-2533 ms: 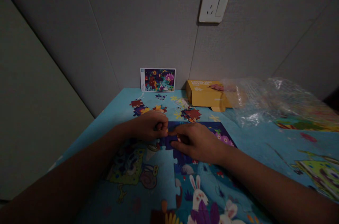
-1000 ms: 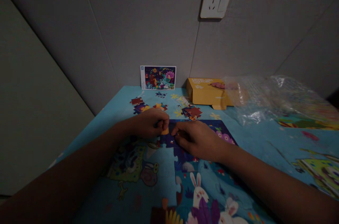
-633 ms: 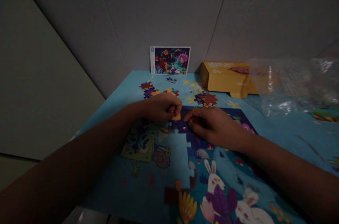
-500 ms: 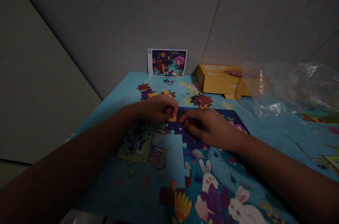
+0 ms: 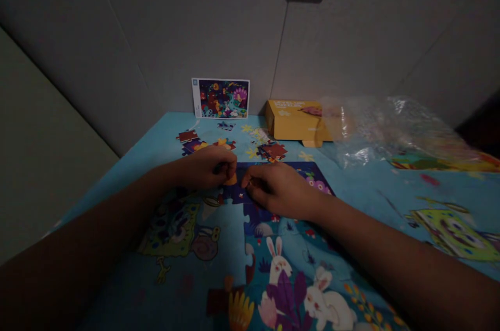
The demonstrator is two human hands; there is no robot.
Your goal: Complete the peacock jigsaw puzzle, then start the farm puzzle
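Note:
The partly joined jigsaw puzzle [image 5: 300, 240], with white rabbits and purple leaves, lies on the table. At its upper left edge my left hand [image 5: 207, 168] is closed, thumb and fingers pinching a dark puzzle piece with an orange patch [image 5: 232, 180]. That piece lies flat at the puzzle's edge, partly covered by the fingers. My right hand [image 5: 283, 190] rests on the puzzle just right of it, fingers bent and apart, fingertips touching the dark blue part. Nothing shows in its grasp.
Loose puzzle pieces [image 5: 273, 150] lie behind the hands, more at the left [image 5: 188, 136]. A picture card [image 5: 222, 99] leans on the wall beside a yellow box [image 5: 295, 125]. Clear plastic wrap [image 5: 375, 127] lies to the right. The blue cartoon tablecloth [image 5: 128, 164] covers the table.
The view has turned to the right, so everything sits further left and the wall socket shows more fully. Both hands stay at nearly the same spot on the puzzle.

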